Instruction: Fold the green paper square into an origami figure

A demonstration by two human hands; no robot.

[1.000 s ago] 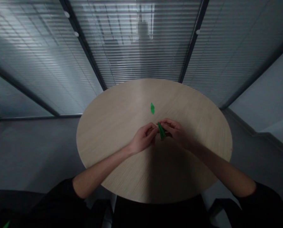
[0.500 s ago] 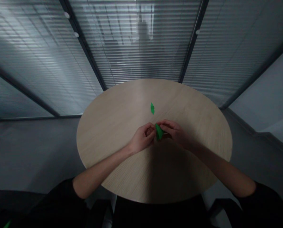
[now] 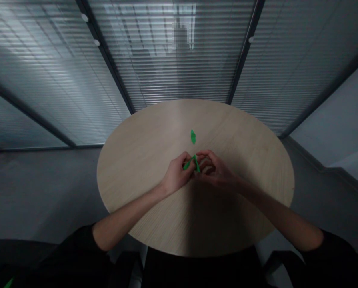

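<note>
A small piece of folded green paper [image 3: 197, 165] is between my hands above the middle of the table, bent into a narrow peak with two legs. My left hand [image 3: 179, 172] pinches its left leg between thumb and fingers. The fingers of my right hand [image 3: 217, 170] curve around the right leg, with the index fingertip near the peak and the thumb by the lower end. Part of the paper is hidden by my fingers. Just beyond the hands, a second folded green paper piece [image 3: 193, 136], slim and pointed at both ends, lies on the tabletop.
The round wooden table [image 3: 143, 144] stands against glass panels with blinds [image 3: 179, 80]. Dark chair armrests [image 3: 127, 264] are near the front edge of the table. A bit of green [image 3: 9, 283] shows at the lower left corner.
The held paper has turned from a broad face to a narrow open peak and shifted slightly left. My right fingers have spread around it. The piece on the table has stayed put.
</note>
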